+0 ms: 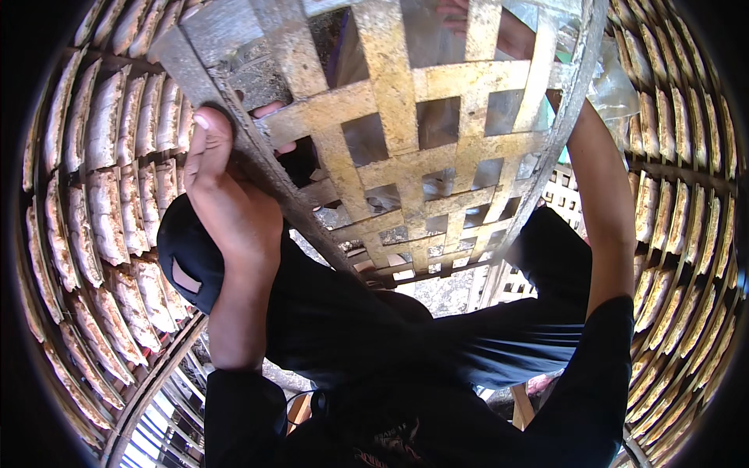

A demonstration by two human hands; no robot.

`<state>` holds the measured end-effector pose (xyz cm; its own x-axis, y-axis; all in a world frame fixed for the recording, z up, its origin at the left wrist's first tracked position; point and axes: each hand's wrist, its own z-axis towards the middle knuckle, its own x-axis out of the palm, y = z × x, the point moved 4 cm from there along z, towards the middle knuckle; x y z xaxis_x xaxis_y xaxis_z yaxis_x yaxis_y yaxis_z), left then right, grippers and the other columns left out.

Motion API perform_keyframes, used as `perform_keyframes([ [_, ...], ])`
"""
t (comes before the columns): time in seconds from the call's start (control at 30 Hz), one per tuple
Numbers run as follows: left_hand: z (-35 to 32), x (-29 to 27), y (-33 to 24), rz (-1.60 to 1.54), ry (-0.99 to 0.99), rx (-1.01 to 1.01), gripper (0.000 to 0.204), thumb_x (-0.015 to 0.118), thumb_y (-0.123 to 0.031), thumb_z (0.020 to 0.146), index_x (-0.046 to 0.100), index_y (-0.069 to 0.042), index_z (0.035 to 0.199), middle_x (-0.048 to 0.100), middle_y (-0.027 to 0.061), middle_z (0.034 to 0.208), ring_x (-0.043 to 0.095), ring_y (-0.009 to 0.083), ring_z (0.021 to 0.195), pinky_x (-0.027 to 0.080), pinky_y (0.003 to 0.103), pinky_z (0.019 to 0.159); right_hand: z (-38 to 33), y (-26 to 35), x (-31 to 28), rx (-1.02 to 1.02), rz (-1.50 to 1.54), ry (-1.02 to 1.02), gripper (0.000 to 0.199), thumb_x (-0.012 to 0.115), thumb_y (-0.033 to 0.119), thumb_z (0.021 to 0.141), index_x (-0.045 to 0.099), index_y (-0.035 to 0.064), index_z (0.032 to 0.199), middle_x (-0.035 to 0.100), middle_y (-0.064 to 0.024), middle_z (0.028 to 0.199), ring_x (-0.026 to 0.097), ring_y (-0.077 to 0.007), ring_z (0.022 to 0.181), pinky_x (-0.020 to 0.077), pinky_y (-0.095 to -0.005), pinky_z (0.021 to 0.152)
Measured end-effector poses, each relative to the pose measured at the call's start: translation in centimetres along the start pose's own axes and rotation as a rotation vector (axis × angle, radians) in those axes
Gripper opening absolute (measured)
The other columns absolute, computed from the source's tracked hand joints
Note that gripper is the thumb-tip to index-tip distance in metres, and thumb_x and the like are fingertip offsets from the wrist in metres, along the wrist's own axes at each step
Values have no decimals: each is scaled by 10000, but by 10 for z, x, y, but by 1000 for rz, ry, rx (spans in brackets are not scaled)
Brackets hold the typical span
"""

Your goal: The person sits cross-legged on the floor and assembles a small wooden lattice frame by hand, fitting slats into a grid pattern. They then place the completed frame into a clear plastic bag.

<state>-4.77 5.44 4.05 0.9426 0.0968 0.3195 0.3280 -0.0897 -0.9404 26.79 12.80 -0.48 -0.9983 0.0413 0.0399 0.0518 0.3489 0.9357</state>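
A woven lattice panel of flat, pale bamboo-like strips in a wooden frame (pixel 437 86) stands tilted in front of me, between my knees. My left hand (pixel 234 175) is closed on the frame's left edge, thumb on the near side and fingertips showing through the gaps behind. My right arm reaches around the right edge. Behind the lattice, my right hand (pixel 507 33) shows in part through the openings, its fingers stretched out beside crumpled clear plastic (pixel 425 39). More clear plastic (pixel 612 90) sticks out past the right edge. The strips hide much of the right hand.
Curved rows of rough, pale slats (pixel 109 117) rise on my left, and similar rows (pixel 671 203) stand on my right. My bent knees in black trousers (pixel 499 335) flank the panel's lower end. Grey rough ground (pixel 449 296) shows below it.
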Motion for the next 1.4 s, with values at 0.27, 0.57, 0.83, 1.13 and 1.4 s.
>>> perform_keyframes([
  [0.27,5,-4,4,83,-44,-9,466,511,-386,992,540,19,1221,639,119,1056,657,203,923,554,329,681,1,-15,-15,-1,2,-36,542,410,384,1013,420,-13,1381,551,-171,1251,563,-266,1088,491,-369,896],
  [0.57,10,-11,10,43,-8,-19,459,521,-384,987,529,-12,1257,640,130,1088,646,191,912,553,334,679,-38,-48,-83,-58,20,-341,568,422,407,1008,417,-14,1388,552,-174,1256,567,-268,1087,490,-362,890],
  [0.83,8,-16,8,37,-20,-2,425,535,-353,987,555,2,1219,657,132,1046,658,198,910,553,329,666,-190,-71,-56,-414,-454,-905,288,608,283,941,663,6,998,679,-106,975,637,-213,888,497,-343,802],
  [1.13,7,-13,8,-17,-26,9,373,539,-302,992,586,31,1152,656,113,1027,670,193,895,572,335,653,-242,-68,9,-635,-1170,-856,419,852,244,704,663,76,1039,619,-116,991,640,-288,854,541,-391,712],
  [1.4,2,-8,5,-20,-3,2,358,537,-288,993,589,34,1140,655,118,1024,675,203,908,572,328,652,-236,-85,0,-320,-808,-970,282,816,165,741,673,4,924,691,-127,975,674,-276,866,531,-371,741],
])
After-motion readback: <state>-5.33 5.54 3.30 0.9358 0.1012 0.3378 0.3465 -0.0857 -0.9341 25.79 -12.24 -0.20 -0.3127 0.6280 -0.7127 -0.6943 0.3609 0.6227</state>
